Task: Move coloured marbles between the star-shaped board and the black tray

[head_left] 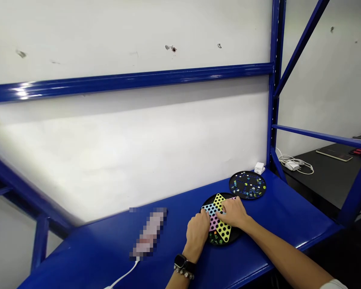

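Observation:
A star-shaped Chinese checkers board (224, 230) with yellow, blue and pink points and rows of holes lies over a round black tray (237, 237). My left hand (197, 229), its fingers curled, grips the board's left side. From the right, my right hand (235, 212) reaches across the board with its fingers bent onto it and the thumb near its middle. Parts of the board are hidden under both hands. Green pieces (215, 239) and a small orange piece lie in the tray below the board.
Behind stands a second round black tray (247, 185) with many small blue, green and white pieces. A white charger (259, 167) sits at the blue table's (108, 245) back edge. A blurred-out device with a white cable (124, 275) lies to the left. Blue posts frame the right.

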A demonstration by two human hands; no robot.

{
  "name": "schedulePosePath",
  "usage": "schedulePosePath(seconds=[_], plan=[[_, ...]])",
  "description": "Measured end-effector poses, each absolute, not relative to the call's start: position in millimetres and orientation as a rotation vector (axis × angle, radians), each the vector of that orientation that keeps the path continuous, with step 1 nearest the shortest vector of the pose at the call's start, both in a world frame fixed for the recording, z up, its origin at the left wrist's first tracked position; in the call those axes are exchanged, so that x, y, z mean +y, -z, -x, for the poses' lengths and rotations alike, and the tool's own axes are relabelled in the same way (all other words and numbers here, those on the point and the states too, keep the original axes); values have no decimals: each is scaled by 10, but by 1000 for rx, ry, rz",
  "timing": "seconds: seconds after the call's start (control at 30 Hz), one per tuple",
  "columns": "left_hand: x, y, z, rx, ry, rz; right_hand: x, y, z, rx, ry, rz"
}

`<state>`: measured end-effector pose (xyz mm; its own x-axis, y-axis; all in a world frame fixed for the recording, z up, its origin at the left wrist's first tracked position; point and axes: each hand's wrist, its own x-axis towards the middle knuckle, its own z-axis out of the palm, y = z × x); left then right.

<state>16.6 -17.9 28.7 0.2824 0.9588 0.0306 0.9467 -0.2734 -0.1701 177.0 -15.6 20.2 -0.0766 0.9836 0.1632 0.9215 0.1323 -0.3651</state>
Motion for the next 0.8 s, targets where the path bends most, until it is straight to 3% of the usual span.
schedulePosePath(seconds=[0.8], plan=[[-49, -332, 18, -1938, 4, 2334, -151, -197, -1787, -2067, -249, 1828]])
